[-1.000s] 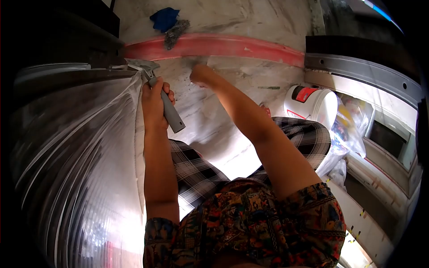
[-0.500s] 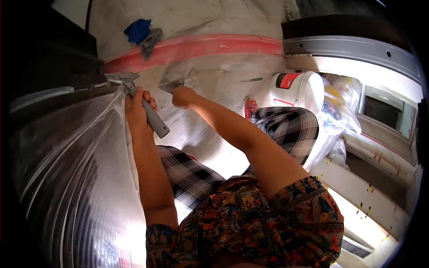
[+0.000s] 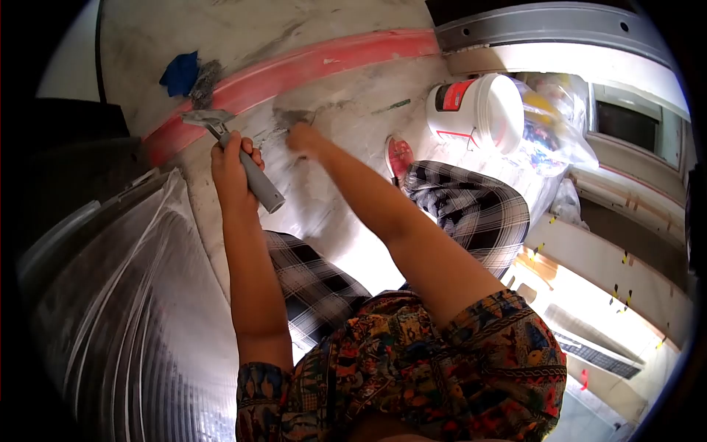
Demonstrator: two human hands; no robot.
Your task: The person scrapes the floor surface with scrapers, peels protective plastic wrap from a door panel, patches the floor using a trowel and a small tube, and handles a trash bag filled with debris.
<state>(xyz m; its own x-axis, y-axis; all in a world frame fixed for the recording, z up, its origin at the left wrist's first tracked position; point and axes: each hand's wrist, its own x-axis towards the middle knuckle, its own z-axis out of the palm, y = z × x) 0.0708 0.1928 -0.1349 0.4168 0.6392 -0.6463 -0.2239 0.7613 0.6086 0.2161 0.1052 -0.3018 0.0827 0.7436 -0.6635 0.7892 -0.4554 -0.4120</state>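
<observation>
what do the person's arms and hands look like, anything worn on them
The left hand and right hand wear no gloves; the forearms are bare below short sleeves in a dark, busy print with red, orange and blue patches.

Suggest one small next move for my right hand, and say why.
Perhaps make one short pass over the smeared floor with the flat blade that your right hand seems to grip: pale and dark streaks show around the blurred blade, while your left hand holds the grey tool.
</observation>
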